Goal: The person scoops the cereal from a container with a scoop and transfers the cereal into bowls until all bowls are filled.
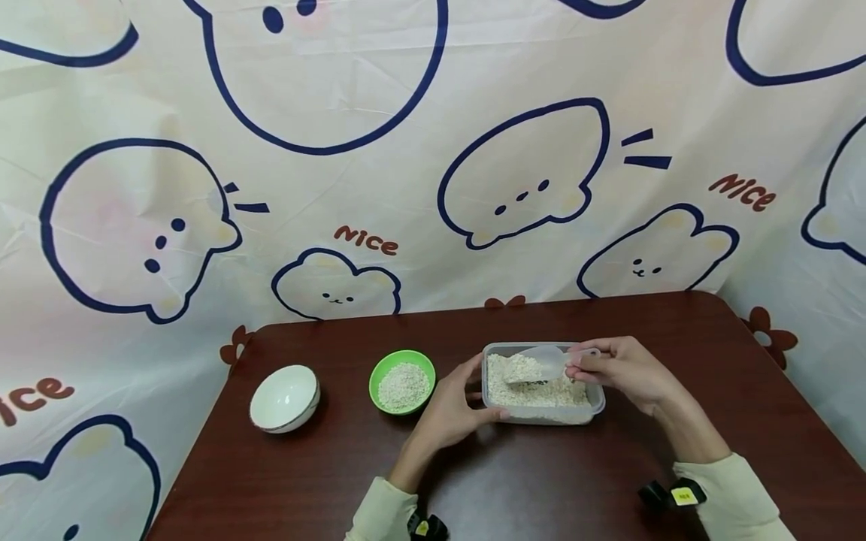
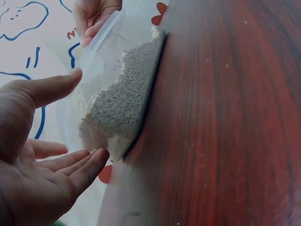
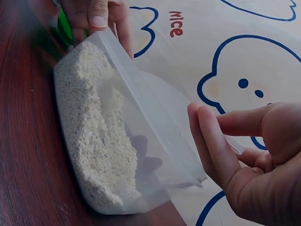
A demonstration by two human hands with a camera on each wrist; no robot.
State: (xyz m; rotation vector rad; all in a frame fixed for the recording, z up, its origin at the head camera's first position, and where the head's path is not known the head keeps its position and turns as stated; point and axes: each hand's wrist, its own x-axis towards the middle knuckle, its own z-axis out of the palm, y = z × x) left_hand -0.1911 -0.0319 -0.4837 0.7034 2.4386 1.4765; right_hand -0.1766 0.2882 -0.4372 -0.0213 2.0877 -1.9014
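Scoop of translucent plastic is sitting in the right hand, which is pinching it by the handle; left of that hand, it is carrying pale dry flakes over a rectangular clear plastic tub. The left hand, thumb and fingers apart, is steadying the tub's left end. For a clean carry, the scoop is probably needing a level, unhurried lift.

Left of the left hand, a round green bowl is holding similar flakes; farther left, a glossy white round bowl is standing. A dark reddish-brown wood-grain table is lying beneath both hands; beyond them, cream cloth printed with blue-outlined cartoon figures is hanging.

Fingers at tub of grain
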